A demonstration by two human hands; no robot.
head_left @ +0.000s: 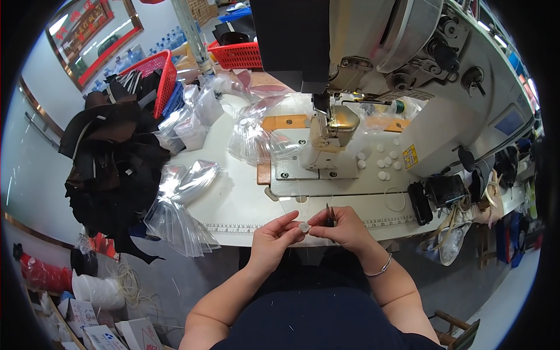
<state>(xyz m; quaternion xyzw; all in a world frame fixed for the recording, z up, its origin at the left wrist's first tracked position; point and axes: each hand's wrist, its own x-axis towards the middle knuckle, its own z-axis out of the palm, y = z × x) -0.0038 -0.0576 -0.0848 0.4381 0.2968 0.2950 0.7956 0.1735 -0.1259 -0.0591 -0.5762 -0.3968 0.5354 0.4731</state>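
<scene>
A small white round disc [304, 227] is pinched between the thumb and fingertips of my left hand [272, 238], just above the front edge of the table. My right hand [346, 230] meets it from the other side, its fingertips at the disc's edge. Within that hand's closed fingers is a dark pair of thread snips [330, 218], the pointed tips facing up and away from me. Thin threads run near the disc. Behind both hands stands a post-bed sewing machine [332, 137], and several similar white discs [385, 163] lie on its plate to the right.
Clear plastic bags [181, 204] spread over the table's left side, next to a heap of black material pieces [114, 169]. Red baskets [236, 55] stand at the back. A black box-like item [419, 203] lies at right, and a ruler strip [233, 228] follows the table's front edge.
</scene>
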